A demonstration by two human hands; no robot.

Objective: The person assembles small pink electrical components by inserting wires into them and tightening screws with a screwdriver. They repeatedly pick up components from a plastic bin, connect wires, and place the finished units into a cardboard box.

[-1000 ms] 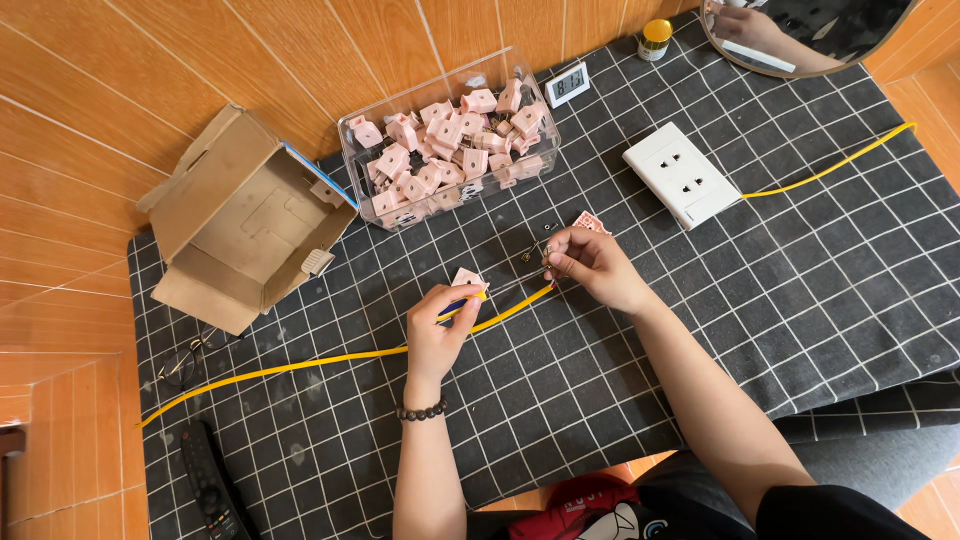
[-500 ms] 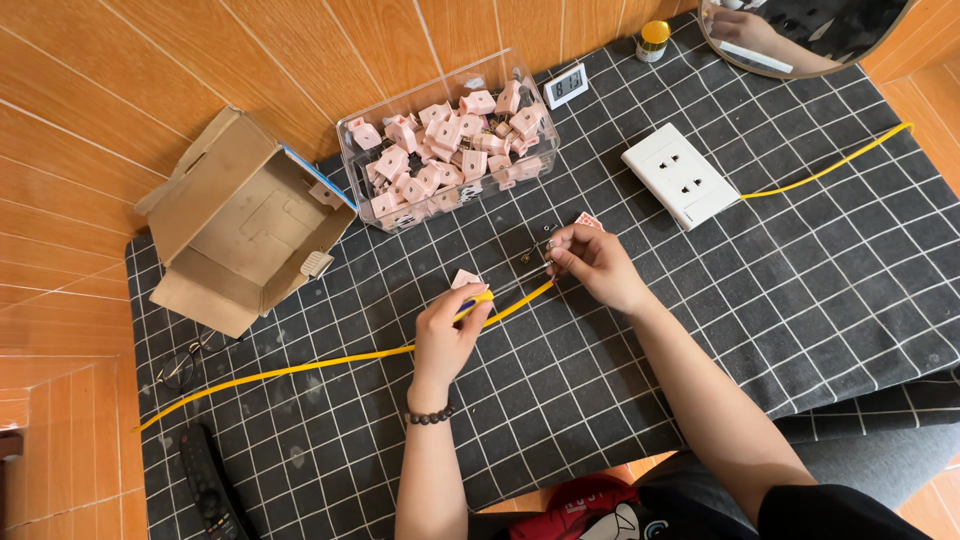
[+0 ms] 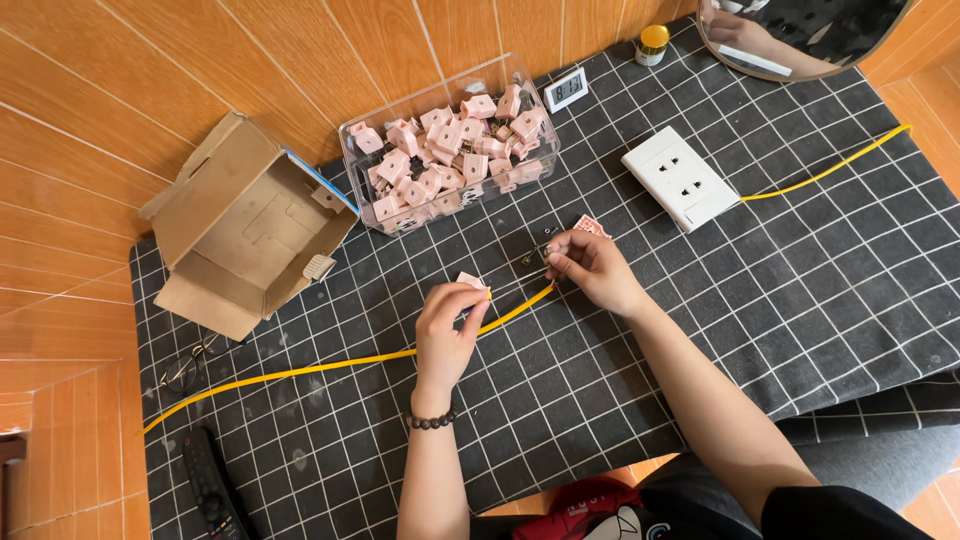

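Note:
My left hand (image 3: 448, 322) pinches a small pink block (image 3: 470, 281) right beside a yellow cable (image 3: 330, 366) that runs across the black checked cloth (image 3: 800, 300). My right hand (image 3: 592, 266) grips the cable's bare end where small metal prongs (image 3: 535, 252) stick out, and a second pink block (image 3: 590, 226) shows just behind its fingers. The two hands are a hand's width apart at the middle of the cloth.
A clear plastic tub (image 3: 450, 150) with several pink blocks stands behind the hands. An open cardboard box (image 3: 250, 225) lies at the left, a white socket plate (image 3: 680, 178) at the right. Glasses (image 3: 190, 365) and a remote (image 3: 215, 490) rest lower left. Another person's hand (image 3: 745, 35) is far right.
Both hands stay in nearly the same place. My right hand's fingers have shifted slightly on the cable end; the left keeps its pinch on the pink block.

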